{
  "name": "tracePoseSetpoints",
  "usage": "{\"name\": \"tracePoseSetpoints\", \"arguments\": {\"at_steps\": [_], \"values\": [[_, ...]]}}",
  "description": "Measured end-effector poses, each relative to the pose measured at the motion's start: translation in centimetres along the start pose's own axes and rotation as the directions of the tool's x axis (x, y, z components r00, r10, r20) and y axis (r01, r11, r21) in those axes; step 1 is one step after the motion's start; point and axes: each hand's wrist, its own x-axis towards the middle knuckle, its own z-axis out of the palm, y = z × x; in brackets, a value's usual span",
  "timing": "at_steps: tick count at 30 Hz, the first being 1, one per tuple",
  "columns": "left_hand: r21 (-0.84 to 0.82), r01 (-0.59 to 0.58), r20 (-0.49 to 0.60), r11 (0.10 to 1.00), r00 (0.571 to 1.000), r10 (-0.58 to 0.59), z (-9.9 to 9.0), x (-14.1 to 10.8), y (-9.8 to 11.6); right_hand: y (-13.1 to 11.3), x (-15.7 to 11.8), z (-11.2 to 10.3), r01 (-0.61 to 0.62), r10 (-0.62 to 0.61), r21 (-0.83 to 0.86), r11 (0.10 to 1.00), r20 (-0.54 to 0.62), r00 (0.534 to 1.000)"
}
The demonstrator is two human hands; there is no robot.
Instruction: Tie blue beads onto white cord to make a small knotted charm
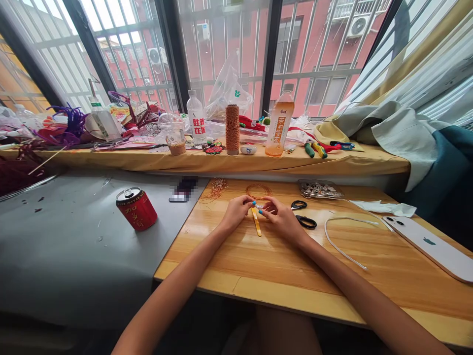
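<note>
Over the middle of the wooden table, my left hand (238,212) and my right hand (280,217) nearly meet at the fingertips. Each is closed in a pinch around something small and pale, too small to name. Just below the fingers lies a narrow yellow stick-like piece (257,226), its upper end near the left fingertips. Behind the hands rests a coil of copper-coloured cord (258,190). Black-handled scissors (306,222) lie to the right of my right hand, their blades partly hidden by it. A tangle of short cord pieces (219,187) sits beyond my left hand.
On the right are a clear box of small pieces (320,189), a bent white cord (332,241), a tissue (384,208) and a white phone (430,246). A red can (136,209) stands left. The sill holds a cord spool (232,129) and a tea bottle (281,125).
</note>
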Motion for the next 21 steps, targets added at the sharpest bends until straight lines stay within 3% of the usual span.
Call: {"name": "tracePoseSetpoints", "arguments": {"at_steps": [4,6,8,10,13,21], "values": [[0.012,-0.001,-0.023,1.0,1.0,0.001,0.0,-0.1,-0.1,0.8,0.6,-0.3,-0.203,0.182,0.227,0.952,0.11,0.977],[-0.038,0.036,-0.036,0.999,0.999,-0.037,-0.1,0.0,-0.3,1.0,0.7,-0.5,-0.26,0.245,0.274,0.926,0.089,0.966],[-0.093,0.074,-0.042,0.993,0.996,-0.078,-0.2,0.1,-0.5,0.8,0.6,-0.6,-0.196,0.195,0.192,0.962,0.024,0.981],[-0.131,0.097,-0.04,0.987,0.994,-0.103,-0.2,0.3,-0.6,0.4,0.4,-0.6,-0.053,0.054,0.033,0.998,-0.019,0.998],[-0.142,0.094,-0.042,0.985,0.994,-0.1,-0.2,0.3,-0.6,-0.2,0.1,-0.5,0.099,-0.101,-0.122,0.988,-0.005,0.995],[-0.107,0.108,-0.005,0.988,0.994,-0.109,-0.1,0.1,0.0,0.3,-0.1,-0.4,0.113,-0.108,-0.23,0.967,0.034,0.994]]}}
